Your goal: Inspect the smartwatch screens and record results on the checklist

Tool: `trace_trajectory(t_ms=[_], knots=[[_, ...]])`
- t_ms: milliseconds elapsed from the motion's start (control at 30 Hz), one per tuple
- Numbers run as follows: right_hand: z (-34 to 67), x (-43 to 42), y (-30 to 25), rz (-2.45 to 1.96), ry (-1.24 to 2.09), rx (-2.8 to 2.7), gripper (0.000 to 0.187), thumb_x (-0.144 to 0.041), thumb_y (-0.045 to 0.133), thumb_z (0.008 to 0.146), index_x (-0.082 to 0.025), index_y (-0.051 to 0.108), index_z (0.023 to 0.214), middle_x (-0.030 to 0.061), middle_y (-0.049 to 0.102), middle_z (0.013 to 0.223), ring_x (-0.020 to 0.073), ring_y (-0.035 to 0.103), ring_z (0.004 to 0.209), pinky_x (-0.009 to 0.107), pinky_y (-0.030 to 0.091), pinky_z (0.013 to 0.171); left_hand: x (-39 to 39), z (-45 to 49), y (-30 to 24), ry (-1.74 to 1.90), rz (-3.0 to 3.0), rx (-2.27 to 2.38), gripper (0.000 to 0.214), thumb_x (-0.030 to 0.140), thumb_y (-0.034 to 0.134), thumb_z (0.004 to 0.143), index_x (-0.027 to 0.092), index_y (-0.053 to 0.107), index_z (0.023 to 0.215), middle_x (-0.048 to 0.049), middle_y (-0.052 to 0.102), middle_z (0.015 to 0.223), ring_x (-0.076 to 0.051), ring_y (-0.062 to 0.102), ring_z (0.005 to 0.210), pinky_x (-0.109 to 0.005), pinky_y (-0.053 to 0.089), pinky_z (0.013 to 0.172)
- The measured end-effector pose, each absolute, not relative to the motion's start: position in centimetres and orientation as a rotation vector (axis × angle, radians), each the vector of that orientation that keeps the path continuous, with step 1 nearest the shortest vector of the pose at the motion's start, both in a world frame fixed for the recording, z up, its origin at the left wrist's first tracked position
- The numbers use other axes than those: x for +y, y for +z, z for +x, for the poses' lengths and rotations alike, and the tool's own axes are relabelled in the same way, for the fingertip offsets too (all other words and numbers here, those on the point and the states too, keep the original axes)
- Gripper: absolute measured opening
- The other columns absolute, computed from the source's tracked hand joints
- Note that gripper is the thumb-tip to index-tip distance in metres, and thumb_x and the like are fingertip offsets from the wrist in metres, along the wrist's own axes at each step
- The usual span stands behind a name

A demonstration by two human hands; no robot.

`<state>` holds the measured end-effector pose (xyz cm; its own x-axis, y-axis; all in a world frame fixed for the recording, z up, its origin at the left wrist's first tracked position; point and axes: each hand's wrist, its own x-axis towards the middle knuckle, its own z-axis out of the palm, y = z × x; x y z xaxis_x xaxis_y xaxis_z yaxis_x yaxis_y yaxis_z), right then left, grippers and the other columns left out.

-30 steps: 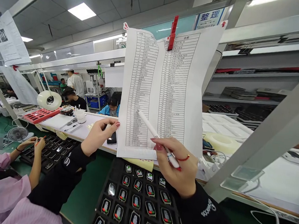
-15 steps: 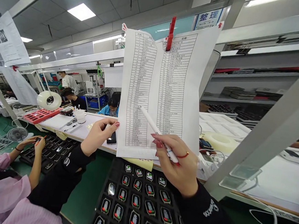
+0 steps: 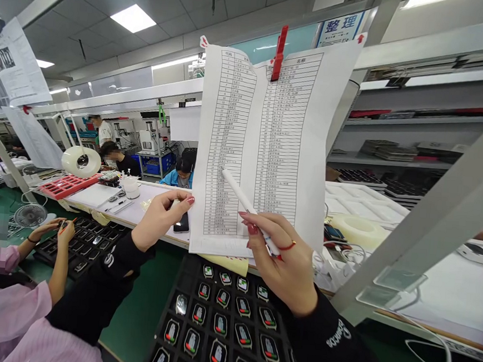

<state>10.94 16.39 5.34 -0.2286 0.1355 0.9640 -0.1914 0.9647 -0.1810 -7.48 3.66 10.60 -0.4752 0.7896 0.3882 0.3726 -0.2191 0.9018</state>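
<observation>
A white printed list [image 3: 269, 144] hangs from a red clip [image 3: 280, 53] in front of me. My left hand [image 3: 159, 219] pinches its lower left edge; a small dark device [image 3: 181, 222] sits just behind those fingers. My right hand [image 3: 285, 262] is closed on a white pen [image 3: 243, 203], and the pen's tip rests against the sheet's left column of rows. Below both hands lies a black tray [image 3: 183, 288] with several small dark parts in its pockets.
A co-worker in pink at the left reaches into another black tray [image 3: 81, 246]. A tape roll [image 3: 81, 161], a red tray [image 3: 63, 185] and a white cup [image 3: 131, 188] stand on the far bench. A slanted metal post [image 3: 426, 218] crosses the right; shelves hold stacked trays.
My right hand and the pen have crept slightly up and to the left along the list. My left hand has kept its hold on the sheet's edge.
</observation>
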Motion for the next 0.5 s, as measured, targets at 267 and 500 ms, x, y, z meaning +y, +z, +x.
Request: trace_trajectory(t_ms=[267, 500], knots=[[10.5, 16.4, 5.0, 0.038, 0.314, -1.783, 0.029, -0.006, 0.053, 0.096, -0.022, 0.064, 0.117, 0.0053, 0.061, 0.098, 0.0150, 0.062, 0.079, 0.024, 0.055, 0.058, 3.7, -8.1, 10.4, 1.725, 1.386, 1.680, 0.039, 0.055, 0.070, 0.079, 0.017, 0.062, 0.082, 0.0083, 0.030, 0.050, -0.006, 0.023, 0.047, -0.024, 0.019, 0.048], [9.7, 16.2, 5.0, 0.026, 0.306, -1.772, 0.028, -0.006, 0.052, 0.096, -0.023, 0.065, 0.115, 0.0055, 0.060, 0.098, 0.0152, 0.059, 0.078, 0.025, 0.053, 0.057, 3.8, -8.6, 10.4, 1.716, 1.383, 1.612, 0.041, 0.056, 0.071, 0.077, 0.016, 0.062, 0.081, 0.0087, 0.031, 0.050, -0.005, 0.023, 0.046, -0.023, 0.018, 0.046]])
